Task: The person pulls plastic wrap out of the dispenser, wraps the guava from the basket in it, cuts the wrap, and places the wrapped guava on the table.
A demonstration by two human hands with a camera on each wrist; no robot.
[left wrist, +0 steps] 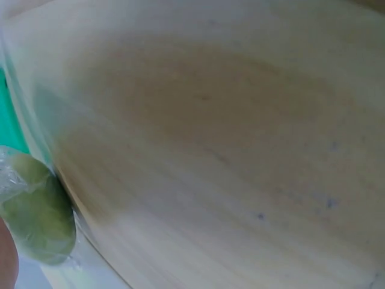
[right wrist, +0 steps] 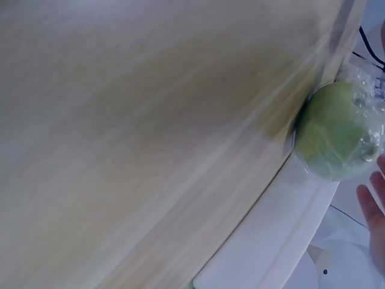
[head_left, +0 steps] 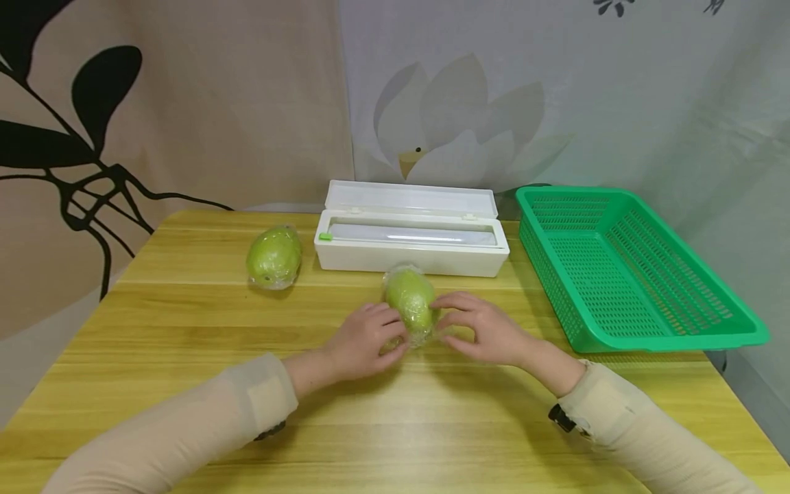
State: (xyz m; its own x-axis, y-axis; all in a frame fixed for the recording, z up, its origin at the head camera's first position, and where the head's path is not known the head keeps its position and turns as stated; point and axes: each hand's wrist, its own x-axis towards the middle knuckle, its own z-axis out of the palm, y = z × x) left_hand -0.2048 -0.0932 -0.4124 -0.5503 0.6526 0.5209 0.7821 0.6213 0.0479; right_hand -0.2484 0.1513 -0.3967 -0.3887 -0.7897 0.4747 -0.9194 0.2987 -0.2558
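A smooth green fruit, oval like a mango and wrapped in clear plastic film (head_left: 410,299), lies on the table between the two hands. From its left, my left hand (head_left: 369,341) comes close, its loosely bent fingertips right at the lower side of the film. On the opposite side is my right hand (head_left: 483,328), fingers spread and slightly bent, with the fingertips at the film. The right wrist view shows the wrapped fruit (right wrist: 334,132) beside relaxed right fingers (right wrist: 368,203). In the left wrist view the fruit (left wrist: 41,211) appears at the left edge.
A second wrapped green fruit (head_left: 274,257) sits at the back left. Behind the hands stands a white cling film box (head_left: 407,261), lid raised, film roll (head_left: 413,234) inside. A green plastic basket (head_left: 685,342) is on the right. A printed curtain (head_left: 259,103) hangs behind the wooden table (head_left: 395,446).
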